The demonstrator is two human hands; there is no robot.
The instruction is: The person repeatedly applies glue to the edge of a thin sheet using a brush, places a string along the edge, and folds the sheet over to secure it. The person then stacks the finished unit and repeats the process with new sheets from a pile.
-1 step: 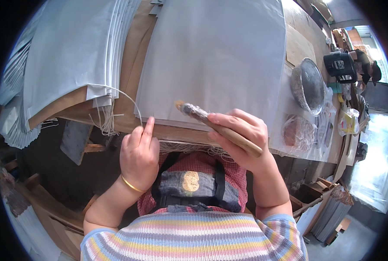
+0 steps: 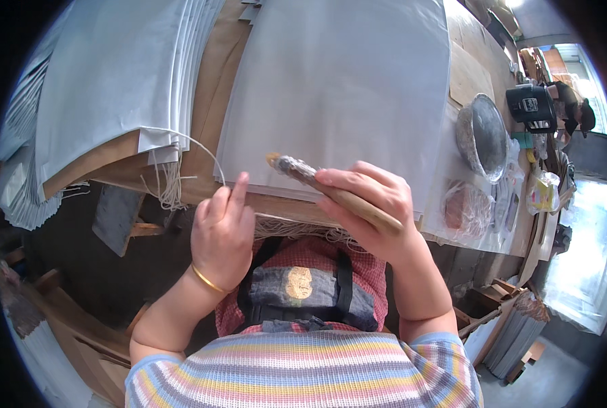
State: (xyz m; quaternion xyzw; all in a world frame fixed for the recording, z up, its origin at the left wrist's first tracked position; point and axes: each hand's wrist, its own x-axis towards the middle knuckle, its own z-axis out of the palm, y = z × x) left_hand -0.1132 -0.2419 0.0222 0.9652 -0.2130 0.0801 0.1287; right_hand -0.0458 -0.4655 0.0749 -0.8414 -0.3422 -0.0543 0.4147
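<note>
In my right hand is a brush with a thick wooden handle. Its caked head with a yellowish tip points left, over a stack of large white paper sheets. A thin white cord arches from the pale sheets at the left to my left hand, closed on its end with one finger stretched out. The cord seems pinched between thumb and fingers; the thumb is hidden. That hand is at the near table edge, by the corner of the white stack.
At the left lie layered pale sheets with a bunch of cords hanging from them. A round basin stands at the right, near a plastic-wrapped bundle and a black mug-like container. More cords run along the near table edge.
My left hand has shifted slightly up and to the right with the cord. My right hand and the brush have moved slightly left and up.
</note>
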